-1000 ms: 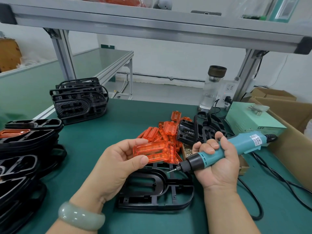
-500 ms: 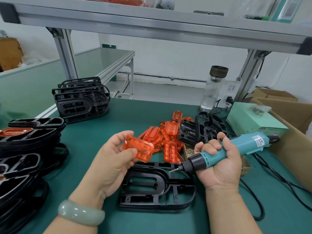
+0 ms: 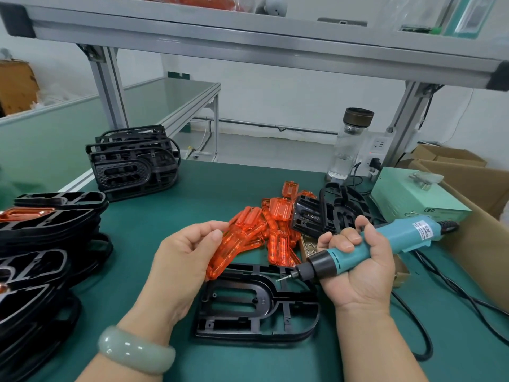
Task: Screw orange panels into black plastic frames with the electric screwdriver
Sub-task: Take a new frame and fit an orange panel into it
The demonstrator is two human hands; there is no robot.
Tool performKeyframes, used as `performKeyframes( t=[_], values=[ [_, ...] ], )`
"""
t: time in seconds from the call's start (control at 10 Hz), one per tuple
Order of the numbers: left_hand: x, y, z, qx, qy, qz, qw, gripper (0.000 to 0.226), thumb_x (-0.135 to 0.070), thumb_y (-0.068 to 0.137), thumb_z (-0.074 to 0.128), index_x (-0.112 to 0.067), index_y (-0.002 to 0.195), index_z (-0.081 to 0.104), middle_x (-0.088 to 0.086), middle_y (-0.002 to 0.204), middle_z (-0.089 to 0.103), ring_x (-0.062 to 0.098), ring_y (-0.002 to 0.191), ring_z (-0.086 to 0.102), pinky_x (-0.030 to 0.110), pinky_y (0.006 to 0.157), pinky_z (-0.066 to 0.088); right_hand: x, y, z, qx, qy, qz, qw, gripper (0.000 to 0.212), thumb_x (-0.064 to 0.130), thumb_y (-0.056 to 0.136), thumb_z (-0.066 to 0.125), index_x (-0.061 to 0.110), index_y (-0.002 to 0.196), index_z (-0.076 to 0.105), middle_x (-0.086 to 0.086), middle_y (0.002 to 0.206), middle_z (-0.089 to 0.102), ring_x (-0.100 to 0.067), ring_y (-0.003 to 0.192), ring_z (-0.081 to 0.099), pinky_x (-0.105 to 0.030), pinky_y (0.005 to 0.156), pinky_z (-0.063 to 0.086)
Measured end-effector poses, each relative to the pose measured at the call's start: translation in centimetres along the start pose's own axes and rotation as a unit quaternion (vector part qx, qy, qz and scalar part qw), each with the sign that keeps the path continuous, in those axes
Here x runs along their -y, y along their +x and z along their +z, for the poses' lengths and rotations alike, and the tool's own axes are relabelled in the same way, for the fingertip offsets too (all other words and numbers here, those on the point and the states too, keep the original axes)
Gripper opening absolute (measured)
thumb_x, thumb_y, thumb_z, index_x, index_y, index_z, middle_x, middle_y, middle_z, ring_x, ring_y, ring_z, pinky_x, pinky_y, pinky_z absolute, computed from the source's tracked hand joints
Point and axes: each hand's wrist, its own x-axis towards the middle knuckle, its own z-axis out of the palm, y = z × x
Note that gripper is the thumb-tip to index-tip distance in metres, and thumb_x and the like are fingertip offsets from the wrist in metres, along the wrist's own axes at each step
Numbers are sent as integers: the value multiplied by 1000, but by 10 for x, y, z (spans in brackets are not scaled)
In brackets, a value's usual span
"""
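My left hand (image 3: 181,260) pinches a translucent orange panel (image 3: 224,250), tilted with its lower end just above the left rim of a black plastic frame (image 3: 256,301) lying flat on the green mat. My right hand (image 3: 358,268) grips the teal electric screwdriver (image 3: 366,248), its bit pointing left over the frame's upper right part. A heap of loose orange panels (image 3: 275,216) lies behind the frame.
Stacks of black frames stand at the left (image 3: 41,244) and back left (image 3: 132,161); more black frames (image 3: 333,210) lie behind the heap. A small box of screws (image 3: 309,246), a glass bottle (image 3: 348,144), a green power box (image 3: 413,197) and cardboard boxes (image 3: 473,216) sit to the right. The screwdriver cable (image 3: 418,321) loops across the mat.
My left hand has turned the orange panel from flat to steeply tilted and lowered it toward the frame's left side. The screwdriver hand has barely moved.
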Motion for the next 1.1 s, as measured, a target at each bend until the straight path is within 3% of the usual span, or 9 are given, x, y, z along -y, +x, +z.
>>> performKeyframes(
  t=[0.2,0.3,0.4,0.5,0.7,0.9,1.1],
  values=[
    [0,-1,-3,72,-29,-76,994,31,6,89,53,-18,103,67,4,89,75,7,67,66,16,56,50,0,0,0,3,-4,-4,1000,7,23,78,56,22,85,57,11,57,46,-3,42,44,-26,72,46],
    [-3,-2,-7,56,104,-9,993,23,-1,81,68,-19,93,73,-1,82,75,6,68,66,10,58,48,0,0,0,4,-1,-2,1000,6,23,78,56,22,85,58,11,57,46,-3,42,44,-26,73,46],
    [-5,-3,-11,59,196,27,978,17,-9,75,75,-27,76,75,-6,72,73,0,59,62,7,56,45,0,-1,0,7,-2,-2,1000,7,23,77,56,22,84,58,11,57,46,-3,42,44,-26,73,46],
    [-3,-1,-15,88,264,43,959,20,-16,72,80,-34,70,72,-11,68,70,-2,57,58,8,57,44,0,-1,1,8,-3,-1,1000,7,23,77,56,22,84,57,11,57,46,-3,42,44,-26,73,46],
    [-3,-3,-13,148,380,73,910,24,-25,82,69,-47,74,67,-22,67,67,-2,61,59,8,58,42,0,-1,1,11,-3,0,1000,6,23,77,56,22,83,57,11,57,46,-3,42,44,-26,72,46],
    [1,-5,-8,180,430,100,879,24,-29,83,68,-41,63,63,-23,76,63,-6,76,57,8,65,41,0,-1,0,12,-2,3,1000,7,23,77,56,22,83,58,11,57,46,-3,42,44,-25,71,47],
    [4,-4,-1,175,486,151,843,8,-31,81,69,-28,75,73,-10,75,57,1,76,53,17,66,41,0,-1,0,8,4,3,1000,7,23,76,57,22,83,58,11,57,46,-4,42,44,-26,72,47]
  ],
)
